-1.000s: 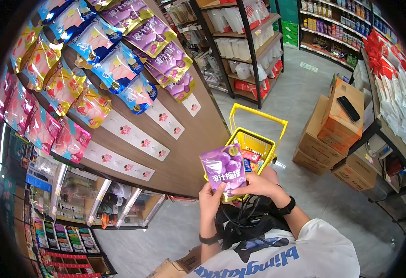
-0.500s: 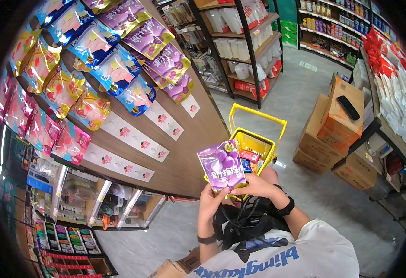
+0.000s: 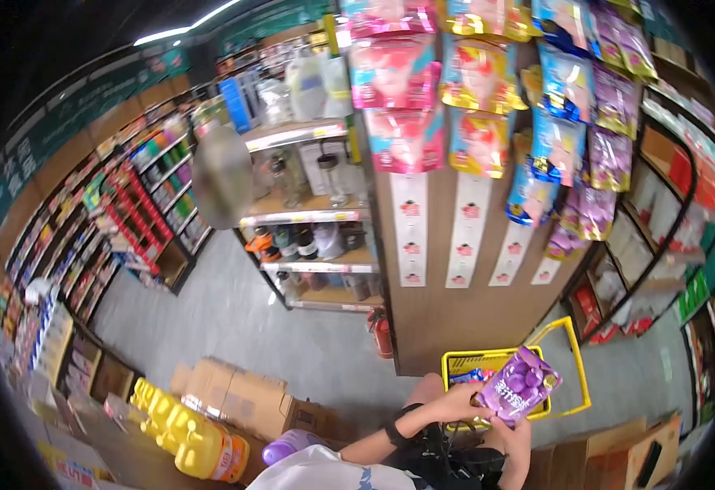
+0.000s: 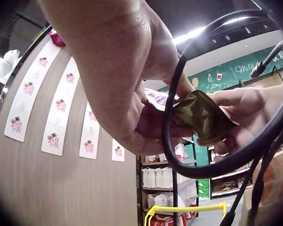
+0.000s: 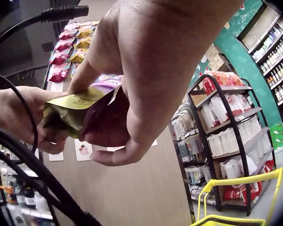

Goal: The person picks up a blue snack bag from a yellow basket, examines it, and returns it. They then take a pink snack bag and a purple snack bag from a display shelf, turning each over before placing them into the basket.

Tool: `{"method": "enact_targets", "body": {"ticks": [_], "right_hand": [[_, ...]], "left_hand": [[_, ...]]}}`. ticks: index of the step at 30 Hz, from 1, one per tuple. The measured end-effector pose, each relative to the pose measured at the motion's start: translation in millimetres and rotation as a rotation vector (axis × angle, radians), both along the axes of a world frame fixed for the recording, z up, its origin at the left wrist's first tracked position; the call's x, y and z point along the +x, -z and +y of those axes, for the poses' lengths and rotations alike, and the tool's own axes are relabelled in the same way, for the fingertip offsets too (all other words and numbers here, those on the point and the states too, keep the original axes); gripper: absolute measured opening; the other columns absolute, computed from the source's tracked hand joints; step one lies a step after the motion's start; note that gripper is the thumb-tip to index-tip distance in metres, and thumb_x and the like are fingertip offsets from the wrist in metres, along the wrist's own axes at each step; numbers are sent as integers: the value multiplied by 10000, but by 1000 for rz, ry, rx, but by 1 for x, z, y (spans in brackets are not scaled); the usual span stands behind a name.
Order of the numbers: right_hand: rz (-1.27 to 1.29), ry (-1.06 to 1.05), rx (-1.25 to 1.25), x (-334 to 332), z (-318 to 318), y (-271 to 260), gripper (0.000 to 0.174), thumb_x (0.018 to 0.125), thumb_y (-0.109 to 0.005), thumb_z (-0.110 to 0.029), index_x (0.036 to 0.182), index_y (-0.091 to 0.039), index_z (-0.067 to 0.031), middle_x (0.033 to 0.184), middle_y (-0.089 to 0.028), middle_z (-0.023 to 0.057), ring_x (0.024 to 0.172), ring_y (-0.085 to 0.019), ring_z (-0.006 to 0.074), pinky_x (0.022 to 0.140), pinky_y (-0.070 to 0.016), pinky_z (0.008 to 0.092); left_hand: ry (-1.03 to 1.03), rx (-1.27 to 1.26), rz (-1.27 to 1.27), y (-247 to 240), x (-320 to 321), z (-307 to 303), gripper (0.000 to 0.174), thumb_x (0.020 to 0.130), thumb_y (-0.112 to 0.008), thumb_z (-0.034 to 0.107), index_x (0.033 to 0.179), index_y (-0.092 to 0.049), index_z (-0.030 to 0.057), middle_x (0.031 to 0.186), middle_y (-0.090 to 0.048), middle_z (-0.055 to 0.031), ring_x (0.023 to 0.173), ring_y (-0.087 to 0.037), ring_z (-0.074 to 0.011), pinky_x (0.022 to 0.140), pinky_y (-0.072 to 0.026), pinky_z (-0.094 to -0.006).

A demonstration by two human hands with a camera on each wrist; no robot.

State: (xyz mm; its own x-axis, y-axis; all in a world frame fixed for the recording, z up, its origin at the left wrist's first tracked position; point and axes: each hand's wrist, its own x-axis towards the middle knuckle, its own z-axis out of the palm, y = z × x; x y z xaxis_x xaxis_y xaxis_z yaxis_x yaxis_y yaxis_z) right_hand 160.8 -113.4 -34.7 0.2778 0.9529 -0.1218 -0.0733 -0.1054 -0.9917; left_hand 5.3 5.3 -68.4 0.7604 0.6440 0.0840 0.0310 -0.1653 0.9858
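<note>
A purple pouch of grape candy (image 3: 521, 384) with a gold edge is held in front of the body, tilted, its printed front facing up in the head view. My left hand (image 3: 459, 402) grips its near left edge, and my right hand (image 3: 511, 441) holds the bottom corner with the thumb on the front. In the left wrist view, the pouch's gold base (image 4: 205, 117) shows between both hands. The right wrist view shows that base, with the fingers curled against the pouch. Beneath it stands a yellow shopping basket (image 3: 476, 360) with colourful packets inside, partly covered by the pouch.
A wooden display panel (image 3: 423, 327) hung with candy pouches (image 3: 406, 139) stands ahead. Shelves of bottles (image 3: 316, 216) and a red fire extinguisher (image 3: 380, 333) are to its left. Cardboard boxes (image 3: 239, 396) and yellow oil jugs (image 3: 198, 445) lie at lower left. Cables cross both wrist views.
The head view has swung left, so the candy display now sits at right and more aisles show at left. Both hands still hold the purple pouch above the basket.
</note>
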Motion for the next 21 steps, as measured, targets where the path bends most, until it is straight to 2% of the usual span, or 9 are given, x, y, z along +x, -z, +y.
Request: {"method": "enact_targets", "body": {"ticks": [2,4,7,8,11,13,15,17,21], "right_hand": [[-4,-21,-31,0,1,-1,340,756,-703,-61,1072,-598,9,992,-630,53,878,-584,116,788,-447,265],[27,-8,33,0,4,6,338,756,-701,-58,1069,-597,15,988,-631,53,872,-583,119,783,-447,266],[16,35,54,1,3,12,331,762,-694,-59,1066,-595,24,992,-629,57,881,-582,126,790,-445,272],[-9,43,51,3,3,11,327,764,-693,-61,1065,-596,24,996,-629,57,884,-581,126,793,-444,273],[-9,41,26,6,6,13,360,785,-675,-61,1115,-561,29,1036,-615,76,927,-570,141,831,-436,278],[-5,24,-21,-5,3,-17,338,833,-647,-108,1133,-569,27,1071,-601,84,990,-533,154,882,-400,283],[-78,39,-41,-7,5,-23,340,825,-660,-111,1120,-571,36,1061,-603,81,970,-538,161,862,-413,292],[-100,53,-77,-8,3,-23,319,833,-648,-96,1114,-574,36,1057,-602,78,964,-539,161,856,-419,292],[-7,19,-97,-10,0,-27,297,851,-617,-67,1125,-568,35,1058,-600,76,964,-539,159,857,-422,289]], "left_hand": [[-10,-21,-23,-5,-2,-1,467,755,-729,296,1077,-568,-2,982,-639,-135,888,-605,-187,772,-473,-312],[-4,-37,-62,-13,-2,-2,452,759,-725,303,1054,-570,-2,978,-635,-139,885,-605,-192,771,-472,-312],[-23,-45,13,-32,-5,-5,448,765,-718,303,1060,-567,1,975,-634,-142,886,-604,-191,772,-472,-313],[-32,23,40,-29,-5,-4,436,782,-705,302,1063,-563,1,947,-634,-124,866,-602,-180,760,-476,-311],[113,-88,127,-25,-8,-2,463,811,-678,340,1088,-535,-3,969,-618,-116,893,-587,-186,778,-468,-315],[99,-51,109,-24,-9,-1,451,809,-674,347,1069,-547,1,943,-624,-120,874,-592,-197,760,-467,-320],[100,-17,92,-24,-9,-1,439,808,-671,354,1050,-558,5,917,-630,-123,856,-597,-207,742,-467,-324],[51,48,93,-20,-8,0,441,781,-693,355,1020,-573,4,872,-629,-119,825,-595,-175,723,-468,-308],[10,38,99,-27,-10,-1,432,753,-714,336,986,-579,-1,849,-629,-125,808,-592,-168,721,-469,-302]]}}
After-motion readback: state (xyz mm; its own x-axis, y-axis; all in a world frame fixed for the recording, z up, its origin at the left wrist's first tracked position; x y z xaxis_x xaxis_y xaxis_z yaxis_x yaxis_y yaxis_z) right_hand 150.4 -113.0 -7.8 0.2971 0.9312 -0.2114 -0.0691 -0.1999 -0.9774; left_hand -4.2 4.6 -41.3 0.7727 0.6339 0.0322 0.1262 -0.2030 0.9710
